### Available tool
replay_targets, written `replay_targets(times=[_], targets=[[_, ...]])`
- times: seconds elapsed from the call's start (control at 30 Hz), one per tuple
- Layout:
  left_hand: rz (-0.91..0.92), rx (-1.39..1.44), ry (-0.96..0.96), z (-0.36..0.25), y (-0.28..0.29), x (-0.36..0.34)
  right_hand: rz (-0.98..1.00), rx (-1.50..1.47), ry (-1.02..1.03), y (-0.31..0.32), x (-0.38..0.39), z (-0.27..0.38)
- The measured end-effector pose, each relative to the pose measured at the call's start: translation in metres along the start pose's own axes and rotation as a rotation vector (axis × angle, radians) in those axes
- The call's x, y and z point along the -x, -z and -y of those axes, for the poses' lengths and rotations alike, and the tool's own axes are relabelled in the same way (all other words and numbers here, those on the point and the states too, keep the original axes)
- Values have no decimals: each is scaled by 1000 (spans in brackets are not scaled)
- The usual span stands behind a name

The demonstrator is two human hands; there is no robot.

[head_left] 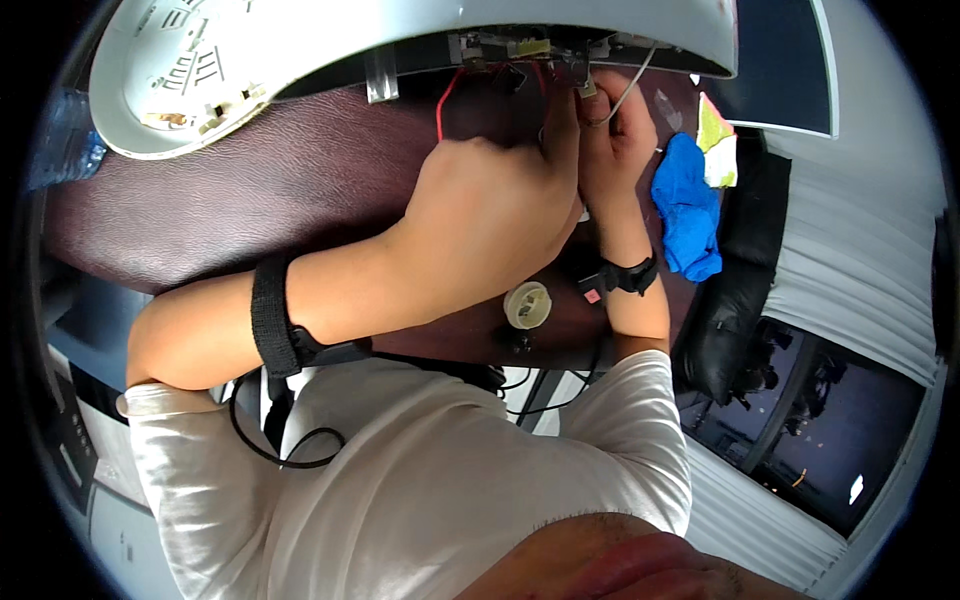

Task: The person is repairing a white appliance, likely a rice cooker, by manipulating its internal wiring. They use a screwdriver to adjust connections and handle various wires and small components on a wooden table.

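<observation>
A large white curved casing (420,32) spans the top of the view, with small parts and wiring showing along its dark lower edge. My left hand (500,195) reaches up to that edge, back of the hand toward me, most fingers bent out of sight. Against it, my right hand (618,140) has curled fingers around a thin grey cable (632,84) that loops down from the casing. Between the fingertips sits a small metallic piece (588,89); which hand grips it is unclear. Red wire (440,112) hangs beside my left hand.
The casing's vented left end holds small loose parts (215,118). A clear strip (381,77) hangs from its edge. On the dark red tabletop (300,170) lie a blue cloth (690,210), a yellow-and-white piece (716,145) and a small round cup (527,305). A clear bottle (68,140) stands far left.
</observation>
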State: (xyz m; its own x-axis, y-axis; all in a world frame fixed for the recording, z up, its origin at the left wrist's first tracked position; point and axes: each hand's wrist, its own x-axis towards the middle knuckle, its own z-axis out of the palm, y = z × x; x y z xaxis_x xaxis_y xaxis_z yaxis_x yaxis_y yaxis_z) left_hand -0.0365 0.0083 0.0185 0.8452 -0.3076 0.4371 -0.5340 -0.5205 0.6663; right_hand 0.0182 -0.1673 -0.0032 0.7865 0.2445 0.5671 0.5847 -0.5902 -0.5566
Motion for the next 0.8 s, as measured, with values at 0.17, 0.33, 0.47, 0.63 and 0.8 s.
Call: replay_targets(times=[0.17,0.33,0.47,0.63,0.8], targets=[[36,-25,-14,2,-3,2,-32,3,7,-2,1,0],[48,18,9,1,-4,3,-19,50,-20,-1,-1,8],[20,19,0,2,-11,5,-23,111,84,1,-2,5],[48,47,3,1,-9,6,-3,139,93,2,-4,6],[17,19,-32,5,-13,5,19,132,153,3,-7,4]])
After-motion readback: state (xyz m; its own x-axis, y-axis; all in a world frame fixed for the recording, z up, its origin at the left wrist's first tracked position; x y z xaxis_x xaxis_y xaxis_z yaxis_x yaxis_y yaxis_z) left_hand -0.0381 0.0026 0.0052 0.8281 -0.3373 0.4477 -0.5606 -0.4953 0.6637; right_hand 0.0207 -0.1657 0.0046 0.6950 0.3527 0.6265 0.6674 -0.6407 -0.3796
